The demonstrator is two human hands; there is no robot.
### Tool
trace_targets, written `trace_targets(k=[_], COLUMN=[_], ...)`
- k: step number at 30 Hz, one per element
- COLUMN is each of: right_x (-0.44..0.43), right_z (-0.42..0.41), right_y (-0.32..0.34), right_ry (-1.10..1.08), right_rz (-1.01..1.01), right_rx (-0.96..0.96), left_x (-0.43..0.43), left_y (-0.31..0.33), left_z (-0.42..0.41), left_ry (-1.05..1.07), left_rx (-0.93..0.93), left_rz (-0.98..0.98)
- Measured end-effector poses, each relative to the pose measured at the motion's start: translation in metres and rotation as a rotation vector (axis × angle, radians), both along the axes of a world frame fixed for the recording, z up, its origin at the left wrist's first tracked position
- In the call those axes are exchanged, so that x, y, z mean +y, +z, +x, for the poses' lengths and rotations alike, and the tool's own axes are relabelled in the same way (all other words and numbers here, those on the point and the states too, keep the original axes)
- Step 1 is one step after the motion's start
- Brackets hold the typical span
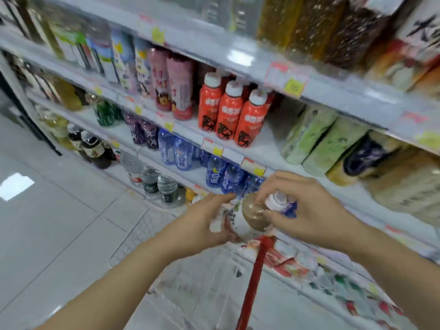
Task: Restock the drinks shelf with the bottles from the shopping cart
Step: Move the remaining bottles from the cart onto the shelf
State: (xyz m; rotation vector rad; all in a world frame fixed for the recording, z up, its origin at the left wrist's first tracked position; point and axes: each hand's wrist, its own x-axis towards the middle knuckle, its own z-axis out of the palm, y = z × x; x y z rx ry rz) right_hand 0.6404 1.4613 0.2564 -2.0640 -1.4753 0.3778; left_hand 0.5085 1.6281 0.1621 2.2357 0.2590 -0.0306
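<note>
My left hand [204,220] grips a white-labelled bottle [238,226] low in the middle of the view. My right hand [307,208] pinches the brown top of a bottle [254,211] and also holds a white and blue bottle [279,202] against its palm. Both hands are above the wire shopping cart [140,234] with its red handle [256,275]. Right behind them is the drinks shelf [264,148], carrying three red bottles [229,113] and, one level lower, blue bottles [183,153]. The picture is blurred, so the held bottles' outlines are unclear.
Pink bottles [178,89] and green packs [316,139] flank the red ones. Clear water bottles [152,179] and dark bottles [95,148] stand on the lowest shelves at left. Grey tiled floor [54,210] spreads to the left. Colourful packets [309,265] lie low at right.
</note>
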Motion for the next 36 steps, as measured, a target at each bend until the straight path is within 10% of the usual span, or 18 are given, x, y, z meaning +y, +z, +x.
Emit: trace_targets(k=[10, 20, 36], right_x=[-0.098, -0.193, -0.321], right_z=[-0.007, 0.04, 0.168], right_y=[0.136, 0.161, 0.1], right_ry=[-0.153, -0.288, -0.613], right_rz=[0.335, 0.501, 0.037], right_rx=[-0.184, -0.223, -0.406], left_x=[-0.081, -0.204, -0.282], left_y=[0.138, 0.162, 0.205], left_z=[0.055, 0.103, 0.246], left_ry=[-0.369, -0.179, 0.268], left_rx=[-0.207, -0.422, -0.89], left_rz=[-0.242, -0.416, -0.308])
